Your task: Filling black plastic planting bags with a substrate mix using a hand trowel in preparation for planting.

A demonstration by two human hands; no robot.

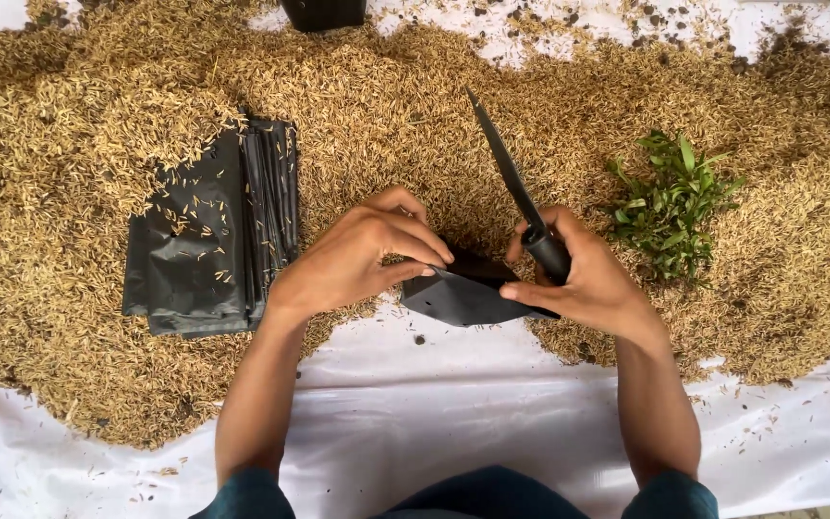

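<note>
Plant nursery potting spot: rice husk heap [415, 106], black grow bag stack [208, 235], seedling [670, 202], white sheet [434, 423].

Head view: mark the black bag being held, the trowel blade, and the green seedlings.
black bag [458, 296], head view, its flat lower face.
trowel blade [503, 163], head view, mid-blade.
green seedlings [670, 204], head view, middle of the leaves.

- small black plastic grow bag [463, 293]; crumpled, lying on its side, mouth towards the left; pinched at both ends, at the edge of the husk heap
- black long-bladed trowel-like tool [516, 187]; blade slanting up and left, handle low beside the bag
</note>
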